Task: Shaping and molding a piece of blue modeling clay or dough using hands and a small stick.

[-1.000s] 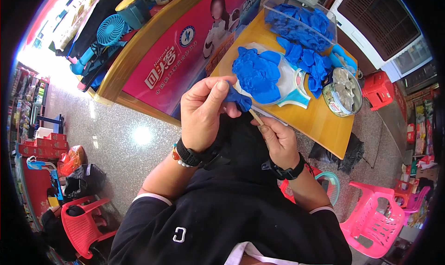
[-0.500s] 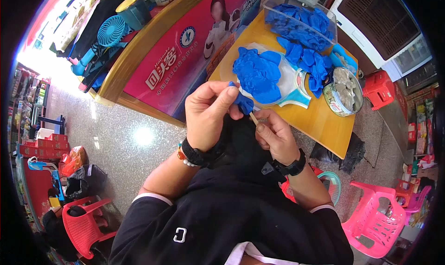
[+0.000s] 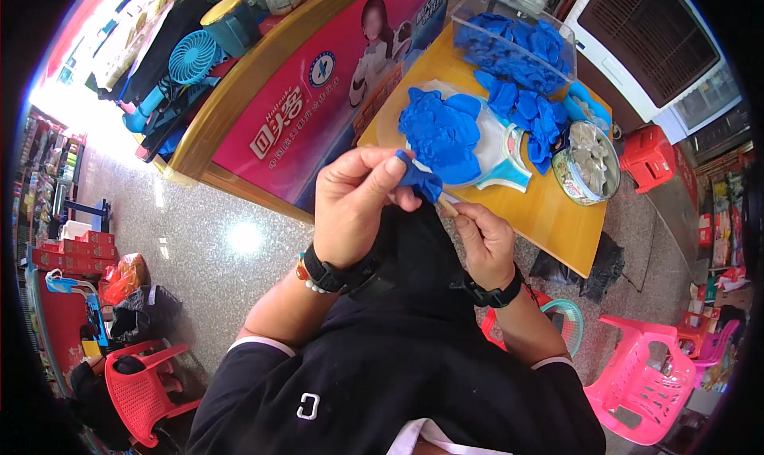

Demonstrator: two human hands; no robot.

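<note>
My left hand (image 3: pixel 354 204) pinches a small crumpled blue piece (image 3: pixel 423 182) between thumb and fingers. A pale, thin stick (image 3: pixel 448 207) runs out of that piece down to my right hand (image 3: pixel 487 244), whose thumb and fingers close on it. Just beyond them, a pile of blue petal-like pieces (image 3: pixel 442 132) lies on a white, cyan-trimmed mat (image 3: pixel 509 167) on the wooden table (image 3: pixel 569 228). More blue pieces (image 3: pixel 541 140) lie right of it, beside a round tin with crumpled contents (image 3: pixel 585 172).
A clear bin (image 3: pixel 469 33) of blue pieces stands at the table's back. A pink counter (image 3: pixel 243 172) holds a blue fan (image 3: pixel 191 57) and other items. Red chair (image 3: pixel 147 391) left, pink chair (image 3: pixel 637 383) right, red stool (image 3: pixel 645 156) behind the table.
The blue piece has shifted slightly rightward and turned in my left hand. My right hand has moved a little right, and my left hand slightly down since one second ago.
</note>
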